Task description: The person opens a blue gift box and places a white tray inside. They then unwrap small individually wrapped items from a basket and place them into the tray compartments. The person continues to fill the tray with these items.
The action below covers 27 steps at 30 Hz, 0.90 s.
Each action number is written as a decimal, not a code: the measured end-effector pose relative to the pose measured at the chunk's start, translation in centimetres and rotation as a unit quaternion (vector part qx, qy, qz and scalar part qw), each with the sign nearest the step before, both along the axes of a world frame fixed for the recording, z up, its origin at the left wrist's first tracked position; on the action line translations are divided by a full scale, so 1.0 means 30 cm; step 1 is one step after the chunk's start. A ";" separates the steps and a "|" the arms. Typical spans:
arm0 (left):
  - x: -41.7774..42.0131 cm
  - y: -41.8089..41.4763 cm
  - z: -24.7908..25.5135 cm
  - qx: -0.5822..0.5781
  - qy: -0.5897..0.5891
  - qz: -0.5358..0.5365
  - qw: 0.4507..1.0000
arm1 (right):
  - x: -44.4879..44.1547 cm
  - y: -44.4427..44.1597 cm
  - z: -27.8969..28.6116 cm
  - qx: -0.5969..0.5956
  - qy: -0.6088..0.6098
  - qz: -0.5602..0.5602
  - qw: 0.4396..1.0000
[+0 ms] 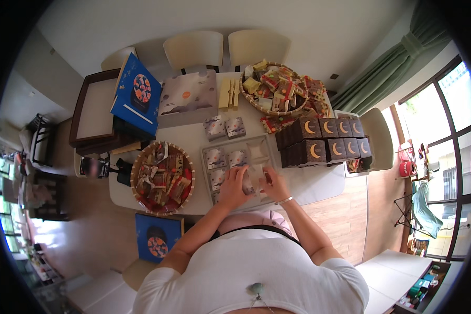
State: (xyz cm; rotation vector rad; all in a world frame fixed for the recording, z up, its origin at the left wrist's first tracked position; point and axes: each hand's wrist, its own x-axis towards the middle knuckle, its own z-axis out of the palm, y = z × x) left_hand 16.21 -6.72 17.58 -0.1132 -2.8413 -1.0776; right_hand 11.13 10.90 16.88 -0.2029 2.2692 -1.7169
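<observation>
A shallow tray (206, 172) with square compartments lies on the table in front of me. Small pale boxes with a cloud-like print, such as this box (216, 158), fill its left side. My left hand (234, 189) is around another small printed box (248, 185) in the middle of the tray, fingers on top and thumb at its near side. Over the right column, my right hand (274, 186) has bent fingers at a pale, partly see-through compartment (256, 172); whether it grips anything is unclear. An uncovered pale compartment (257, 150) shows at the tray's far right corner.
Two more printed boxes (235, 126) sit beyond the tray. A round basket of wrapped snacks (163, 178) stands left, another basket (274, 88) at the back. Dark moon-printed boxes (314, 141) are stacked right. A blue box (137, 94) leans back left, near a phone (95, 167) on a stand.
</observation>
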 end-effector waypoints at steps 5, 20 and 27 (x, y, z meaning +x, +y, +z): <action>-0.034 -0.016 -0.035 0.200 -0.075 -0.003 0.977 | -0.018 0.023 -0.023 0.021 0.029 -0.011 0.999; -0.131 -0.126 -0.221 0.410 -0.258 0.143 0.863 | -0.653 -0.084 -0.365 0.279 0.016 0.044 0.959; -0.122 -0.156 -0.222 0.396 -0.258 0.161 0.866 | -0.939 -0.188 -0.433 0.501 -0.168 -0.003 0.849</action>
